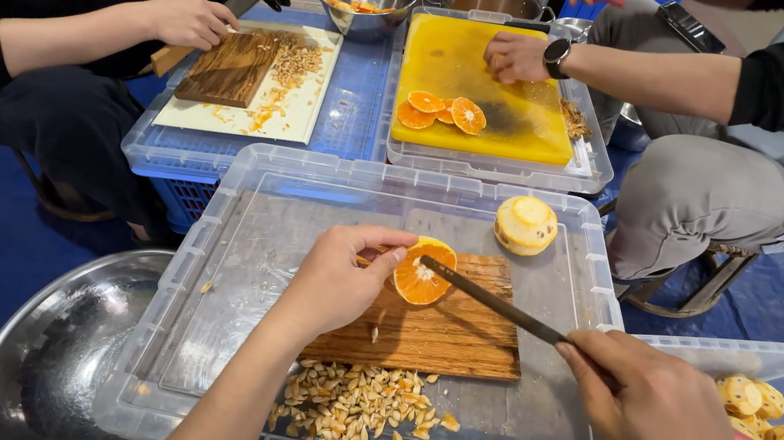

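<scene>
While the left hand point(339, 279) pinches an orange half point(422, 272) (cut face up), the right hand point(654, 416) grips a knife point(492, 302).

Makeshift food-prep floor, cutting boards point(418, 329) on upturned plastic crates point(243, 200)

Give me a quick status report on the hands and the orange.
Left hand holds orange half on wooden board. Right hand grips knife, blade tip on the cut face. Seed pile at board's near edge; peeled fruit behind.
</scene>
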